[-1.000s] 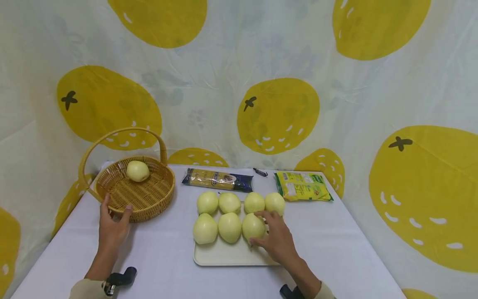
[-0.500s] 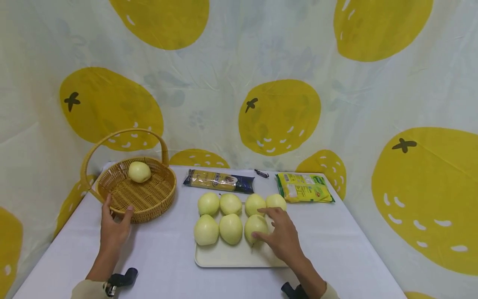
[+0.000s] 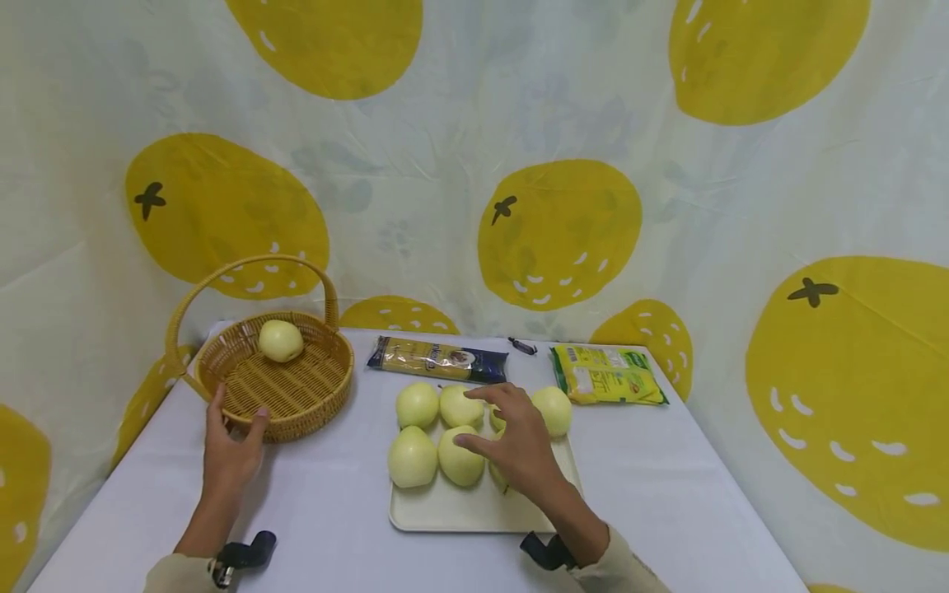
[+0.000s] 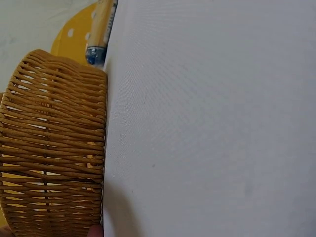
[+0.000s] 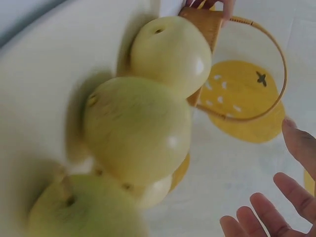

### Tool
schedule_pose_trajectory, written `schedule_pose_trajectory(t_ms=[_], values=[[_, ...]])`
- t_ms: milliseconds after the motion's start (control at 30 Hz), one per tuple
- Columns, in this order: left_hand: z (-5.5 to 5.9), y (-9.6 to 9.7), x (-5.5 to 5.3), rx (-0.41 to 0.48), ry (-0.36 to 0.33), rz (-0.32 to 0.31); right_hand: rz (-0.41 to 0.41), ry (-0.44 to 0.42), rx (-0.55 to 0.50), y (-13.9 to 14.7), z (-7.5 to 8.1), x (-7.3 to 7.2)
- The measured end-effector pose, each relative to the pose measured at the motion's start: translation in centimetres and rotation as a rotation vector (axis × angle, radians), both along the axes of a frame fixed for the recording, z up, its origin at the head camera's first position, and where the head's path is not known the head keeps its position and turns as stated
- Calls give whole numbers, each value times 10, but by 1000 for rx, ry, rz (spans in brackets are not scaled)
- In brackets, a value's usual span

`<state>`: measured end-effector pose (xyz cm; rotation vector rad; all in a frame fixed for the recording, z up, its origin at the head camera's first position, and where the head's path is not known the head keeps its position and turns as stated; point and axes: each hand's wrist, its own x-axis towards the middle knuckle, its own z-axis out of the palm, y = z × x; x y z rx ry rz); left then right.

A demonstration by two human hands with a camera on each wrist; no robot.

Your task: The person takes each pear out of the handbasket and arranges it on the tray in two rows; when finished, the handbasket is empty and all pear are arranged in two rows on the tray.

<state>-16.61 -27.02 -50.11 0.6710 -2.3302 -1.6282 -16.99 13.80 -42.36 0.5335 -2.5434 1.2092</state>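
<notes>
My left hand (image 3: 231, 461) holds the near-left side of a round wicker basket (image 3: 307, 412) with a tall handle. In the left wrist view the woven wall of the basket (image 4: 54, 143) fills the left, with fingertips at its bottom edge. One pale pear (image 3: 281, 341) lies inside the basket. My right hand (image 3: 519, 441) hovers over a cream tray (image 3: 445, 519) of pears, thumb and fingers spread apart, holding nothing. Several pale yellow-green pears (image 3: 413, 457) stand there in two rows, some partly hidden by the hand. The right wrist view shows nearby pears (image 5: 138, 128) beside the spread fingers.
A dark-ended pasta packet (image 3: 437, 359) lies behind the tray. To its right are a small dark wrapped item (image 3: 522, 346) and a yellow-green packet (image 3: 608, 375). A fruit-printed curtain (image 3: 415, 206) hangs along the back of the white-covered table (image 3: 326, 511).
My right hand has drawn away from the front-row pear at the right and moved left above the tray, with nothing in it. The left hand stays at the basket.
</notes>
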Motion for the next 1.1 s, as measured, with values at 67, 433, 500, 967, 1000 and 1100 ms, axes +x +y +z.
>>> schedule_pose_trajectory(t_ms=[67, 433, 500, 967, 1000, 1100], values=[[0, 0, 1, 0, 5, -1, 34, 24, -5, -12, 4, -2], [-1, 2, 1, -8, 26, -11, 180, 46, -58, -82, 19, -14], [-1, 2, 1, -10, 30, -12, 203, 47, -55, -96, 21, -16], [-1, 1, 0, -14, 40, -2, 280, -1, -127, -191, 17, -43], [-1, 1, 0, -15, 40, -2, 271, -10, -121, -197, 16, -45], [-1, 0, -1, -24, 39, 4, 247, -30, -118, -213, 11, -53]])
